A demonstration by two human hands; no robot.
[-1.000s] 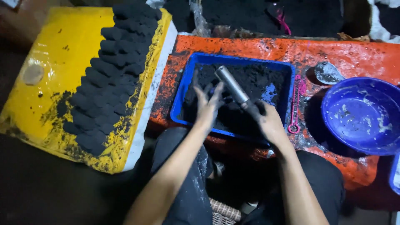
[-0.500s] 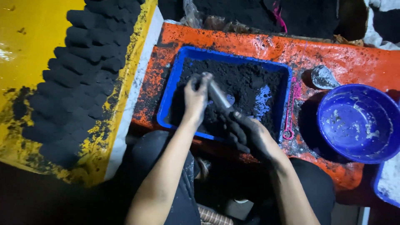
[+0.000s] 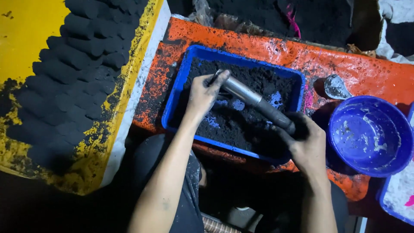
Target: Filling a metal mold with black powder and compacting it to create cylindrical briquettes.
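A blue rectangular tray (image 3: 178,90) full of black powder (image 3: 263,80) sits on an orange surface (image 3: 276,49). Above it lies a grey metal tube (image 3: 248,96), held slanted. My right hand (image 3: 304,142) grips its lower dark end near the tray's front right corner. My left hand (image 3: 206,91) touches the tube's upper end with fingers and thumb, over the black powder. Both hands are smeared with black.
A yellow board (image 3: 26,43) at the left carries several rows of black moulded cones (image 3: 77,86). A round blue bowl (image 3: 371,136) with white residue stands at the right, a small metal scoop (image 3: 335,87) behind it. Another blue container (image 3: 399,200) shows at the bottom right corner.
The view shifted closer and right. The tube tilted lower over the tray; my left hand moved onto its upper end, and my right hand slid back to the lower end.
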